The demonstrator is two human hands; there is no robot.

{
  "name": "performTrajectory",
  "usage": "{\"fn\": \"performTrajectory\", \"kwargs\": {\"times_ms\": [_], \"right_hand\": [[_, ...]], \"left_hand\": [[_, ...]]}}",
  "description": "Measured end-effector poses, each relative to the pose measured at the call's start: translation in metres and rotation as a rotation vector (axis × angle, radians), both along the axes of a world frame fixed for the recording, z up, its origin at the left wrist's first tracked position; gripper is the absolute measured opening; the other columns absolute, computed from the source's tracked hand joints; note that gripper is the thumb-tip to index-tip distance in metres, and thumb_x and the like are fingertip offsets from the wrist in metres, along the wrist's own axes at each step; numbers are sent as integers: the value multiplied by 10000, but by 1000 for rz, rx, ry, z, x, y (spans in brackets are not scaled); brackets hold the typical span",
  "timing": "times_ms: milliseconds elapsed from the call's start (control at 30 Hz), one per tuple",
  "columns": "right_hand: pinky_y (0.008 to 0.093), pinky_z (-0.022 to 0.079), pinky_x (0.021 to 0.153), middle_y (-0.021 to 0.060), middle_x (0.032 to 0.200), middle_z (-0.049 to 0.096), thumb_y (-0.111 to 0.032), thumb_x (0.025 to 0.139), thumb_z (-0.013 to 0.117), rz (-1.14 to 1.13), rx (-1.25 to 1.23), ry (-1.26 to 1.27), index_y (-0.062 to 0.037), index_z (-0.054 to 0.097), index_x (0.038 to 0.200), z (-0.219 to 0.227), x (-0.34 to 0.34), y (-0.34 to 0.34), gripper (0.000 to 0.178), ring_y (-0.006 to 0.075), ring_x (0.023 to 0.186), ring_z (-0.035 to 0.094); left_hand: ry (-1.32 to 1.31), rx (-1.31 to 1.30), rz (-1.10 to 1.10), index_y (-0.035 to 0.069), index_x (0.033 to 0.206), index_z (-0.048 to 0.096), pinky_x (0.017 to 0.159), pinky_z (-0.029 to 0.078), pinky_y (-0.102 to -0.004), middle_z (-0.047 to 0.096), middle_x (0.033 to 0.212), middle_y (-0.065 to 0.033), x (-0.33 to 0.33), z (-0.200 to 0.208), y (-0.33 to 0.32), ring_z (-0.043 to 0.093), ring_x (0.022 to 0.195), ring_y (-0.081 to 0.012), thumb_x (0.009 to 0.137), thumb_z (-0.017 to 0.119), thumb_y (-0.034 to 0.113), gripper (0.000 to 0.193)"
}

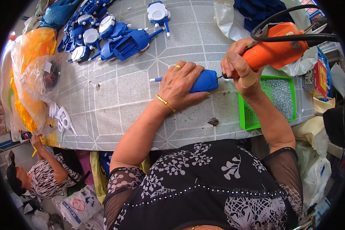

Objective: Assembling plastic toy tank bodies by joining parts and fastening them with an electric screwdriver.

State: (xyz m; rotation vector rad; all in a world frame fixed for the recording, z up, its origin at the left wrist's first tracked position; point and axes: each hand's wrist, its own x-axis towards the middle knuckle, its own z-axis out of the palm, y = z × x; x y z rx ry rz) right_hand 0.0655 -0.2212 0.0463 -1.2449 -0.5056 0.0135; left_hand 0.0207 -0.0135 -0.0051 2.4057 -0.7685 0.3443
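Head view: the left hand's grip, fingers bent over and thumb alongside, pins a smooth blue casing on the grey, line-patterned surface. The right hand's grip wraps tightly round a glossy orange driver, its thin tip at the casing's right end. Right of the casing, a rectangular green tray holds tiny silvery metal pieces; beyond it to the left, rounded blue-and-white plastic parts lie heaped.

Top: black, white floral print, 6 o'clock
Bead row: small, shiny, across the top
Left sleeve: sheer black, white print, 7 o'clock
Right sleeve: sheer black, 4 o'clock
Left-wrist bracelet: gold-coloured
Left-finger ring: gold-coloured
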Motion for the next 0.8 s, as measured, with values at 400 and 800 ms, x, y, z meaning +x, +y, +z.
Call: {"fn": "performTrajectory", "kwargs": {"times_ms": [400,800], "right_hand": [[260,428,502,38,680,508,-107,913,682,-20,-87,-43,-62,491,795,2,1,10,229,104,511,496],[312,511,751,37,868,665,-300,928,776,-490,-310,-64,-42,574,1275,28,48,-89,477,140,808,640]], "left_hand": [[-25,69,-22,57,1242,618,858,456,-428,616,1094,-102,4,6,-3,580,1015,-317,712,825,412,671],[-131,169,299,23,1246,621,933,480,-470,629,1115,-165,-57,86,38,608,1037,-378,777,828,387,630]]}}
